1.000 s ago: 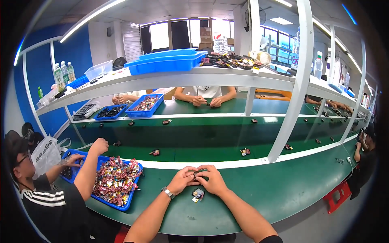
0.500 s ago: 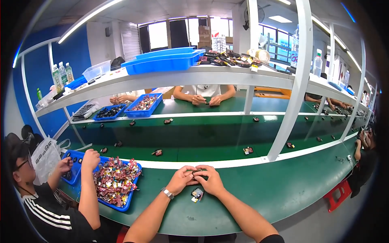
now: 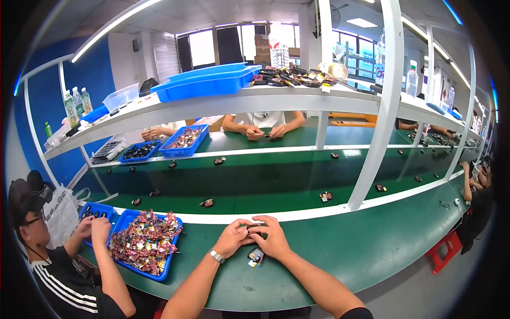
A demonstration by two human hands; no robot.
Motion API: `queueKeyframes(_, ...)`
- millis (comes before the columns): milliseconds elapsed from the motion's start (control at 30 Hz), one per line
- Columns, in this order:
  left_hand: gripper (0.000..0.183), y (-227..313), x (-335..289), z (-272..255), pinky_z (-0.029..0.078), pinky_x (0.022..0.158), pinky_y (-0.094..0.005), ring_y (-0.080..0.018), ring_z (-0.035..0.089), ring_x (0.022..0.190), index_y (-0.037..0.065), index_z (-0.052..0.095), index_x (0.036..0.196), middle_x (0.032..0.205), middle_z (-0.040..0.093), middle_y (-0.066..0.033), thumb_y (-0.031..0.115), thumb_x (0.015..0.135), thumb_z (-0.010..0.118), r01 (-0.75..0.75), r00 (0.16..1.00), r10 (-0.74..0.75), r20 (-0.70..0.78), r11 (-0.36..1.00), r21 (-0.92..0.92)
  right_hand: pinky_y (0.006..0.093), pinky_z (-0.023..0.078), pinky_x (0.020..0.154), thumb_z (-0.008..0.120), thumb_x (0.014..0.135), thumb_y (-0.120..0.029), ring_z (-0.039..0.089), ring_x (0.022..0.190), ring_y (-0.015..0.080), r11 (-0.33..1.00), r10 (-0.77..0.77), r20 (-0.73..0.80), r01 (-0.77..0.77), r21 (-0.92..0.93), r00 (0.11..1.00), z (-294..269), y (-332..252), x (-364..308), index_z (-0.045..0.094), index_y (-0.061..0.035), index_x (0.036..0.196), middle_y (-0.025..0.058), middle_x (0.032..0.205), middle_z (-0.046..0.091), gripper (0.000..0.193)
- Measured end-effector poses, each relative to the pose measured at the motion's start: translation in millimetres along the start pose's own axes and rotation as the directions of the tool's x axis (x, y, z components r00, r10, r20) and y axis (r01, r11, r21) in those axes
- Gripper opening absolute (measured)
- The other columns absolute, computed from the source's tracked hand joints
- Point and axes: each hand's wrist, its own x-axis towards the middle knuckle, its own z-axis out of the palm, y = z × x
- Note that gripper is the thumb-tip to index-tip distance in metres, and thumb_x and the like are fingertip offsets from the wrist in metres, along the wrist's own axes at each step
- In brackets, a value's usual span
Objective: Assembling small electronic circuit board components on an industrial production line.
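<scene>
Over the green bench, my left hand (image 3: 232, 239) and my right hand (image 3: 272, 240) meet with fingers curled around a small dark part (image 3: 254, 229). Fingers cover most of that part, so its exact kind does not show. Just below my hands lies a small electronic assembly (image 3: 255, 256) with black, silvery and yellow-white areas, touched by neither hand. A watch with a metal band is on my left wrist.
At left, a blue tray (image 3: 177, 259) is heaped with red and yellow small parts. Beside it a co-worker (image 3: 66, 266) handles pieces over another blue tray (image 3: 109, 208). Beyond the white rail (image 3: 297, 215), small assemblies lie on a green surface. A white post (image 3: 374, 143) rises ahead right.
My fingers have shifted slightly around the dark part, with the right fingers now more spread over it. The co-worker's raised hand has moved left and down toward their other hand.
</scene>
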Motion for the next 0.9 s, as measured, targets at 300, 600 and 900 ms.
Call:
queueKeyframes(300,0.023,0,-5,-3,0.055,0.091,-0.0381,-0.0221,0.062,0.103,0.004,0.045,0.119,0.116,0.060,-0.0156,0.002,0.097,0.046,-0.083,0.989,0.086,-0.119,0.996,0.027,0.0407,0.041,0.102,0.067,0.078,-0.008,0.050,0.119,0.0305,1.000,0.003,-0.020,-0.002,0.023,1.000,18,5,0,0.072,-0.0097,0.096,0.0092,0.122,0.059,0.019)
queueKeyframes(600,0.023,-1,0,10,0.055,0.090,-0.0378,-0.0221,0.062,0.103,0.004,0.045,0.118,0.117,0.060,-0.0147,0.000,0.096,0.043,-0.039,0.982,0.057,-0.182,0.994,0.098,0.0397,0.042,0.101,0.063,0.080,-0.007,0.051,0.118,0.0301,0.996,0.082,-0.045,-0.081,0.031,0.996,16,6,-3,0.072,-0.0097,0.096,0.0092,0.125,0.060,0.018)
queueKeyframes(900,0.024,-8,6,10,0.053,0.094,-0.0373,-0.0216,0.061,0.106,0.002,0.044,0.120,0.117,0.059,-0.0144,0.000,0.096,0.045,-0.071,0.983,0.081,-0.163,0.995,0.065,0.0410,0.042,0.100,0.067,0.082,-0.010,0.050,0.119,0.0324,0.999,0.030,0.052,-0.031,0.010,0.998,0,9,4,0.071,-0.0083,0.099,0.0126,0.132,0.052,0.018)
